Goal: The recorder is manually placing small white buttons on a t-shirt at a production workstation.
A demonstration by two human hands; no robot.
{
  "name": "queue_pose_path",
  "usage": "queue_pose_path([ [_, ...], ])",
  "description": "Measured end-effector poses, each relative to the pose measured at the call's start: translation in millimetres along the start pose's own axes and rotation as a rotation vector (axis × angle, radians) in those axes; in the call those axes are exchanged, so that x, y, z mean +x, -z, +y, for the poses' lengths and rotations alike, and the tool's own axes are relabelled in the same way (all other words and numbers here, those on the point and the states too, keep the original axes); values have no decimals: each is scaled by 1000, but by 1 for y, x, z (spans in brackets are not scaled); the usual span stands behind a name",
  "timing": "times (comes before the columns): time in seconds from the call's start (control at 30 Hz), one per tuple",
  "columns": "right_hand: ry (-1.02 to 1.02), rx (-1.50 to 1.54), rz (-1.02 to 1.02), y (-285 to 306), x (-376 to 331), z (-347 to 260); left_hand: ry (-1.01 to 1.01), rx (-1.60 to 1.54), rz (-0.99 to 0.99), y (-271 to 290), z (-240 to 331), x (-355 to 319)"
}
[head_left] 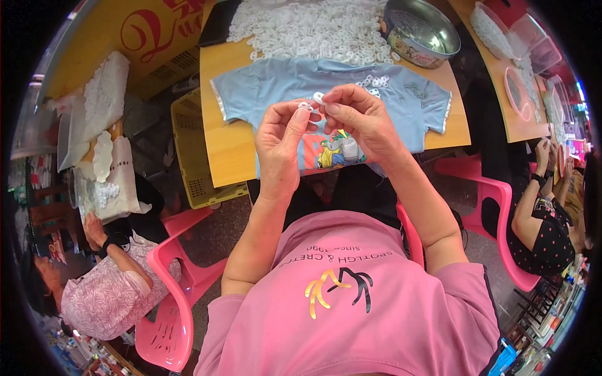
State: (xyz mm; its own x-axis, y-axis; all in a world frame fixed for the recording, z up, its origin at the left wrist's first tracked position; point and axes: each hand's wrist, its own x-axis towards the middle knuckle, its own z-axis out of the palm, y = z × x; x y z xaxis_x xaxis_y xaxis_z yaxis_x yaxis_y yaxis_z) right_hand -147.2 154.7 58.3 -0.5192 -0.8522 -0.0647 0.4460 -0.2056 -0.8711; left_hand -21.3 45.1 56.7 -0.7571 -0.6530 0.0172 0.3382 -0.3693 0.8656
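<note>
Both my hands are raised over a light blue T-shirt [288, 81] spread on the table. Between thumb and fingers, my left hand [279, 135] pinches a small white plastic piece [305, 107] with holes in it. Close beside it, my right hand [365, 122] pinches a white oval plastic ring [318, 98]. The two pieces are near each other, and I cannot tell whether they touch. Just beyond my right hand, a small cluster of white pieces [376, 81] lies on the shirt. Printed figures [342, 150] show on the shirt below my hands.
A large heap of white plastic pieces [307, 31] covers the table's far part, beside a round metal tin [426, 34]. A yellow crate [191, 150] stands left of the table [229, 150]. Co-workers sit at both sides, near pink chairs [179, 282].
</note>
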Motion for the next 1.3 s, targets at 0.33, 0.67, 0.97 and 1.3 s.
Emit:
queue_pose_path([
  [0.33, 84, -152, 64, 7, -5, -11, 55, 19, -75, -18, -6, 5],
  [0.67, 63, -188, 5, 8, -5, -19, 24, -95, -196, -17, -12, 13],
  [0.97, -33, -43, 107, 4, -17, -24, 64, 22, -79, -16, -9, 9],
  [1.3, 3, -56, 141, 5, -18, -18, 89, 181, -66, -22, -3, 7],
])
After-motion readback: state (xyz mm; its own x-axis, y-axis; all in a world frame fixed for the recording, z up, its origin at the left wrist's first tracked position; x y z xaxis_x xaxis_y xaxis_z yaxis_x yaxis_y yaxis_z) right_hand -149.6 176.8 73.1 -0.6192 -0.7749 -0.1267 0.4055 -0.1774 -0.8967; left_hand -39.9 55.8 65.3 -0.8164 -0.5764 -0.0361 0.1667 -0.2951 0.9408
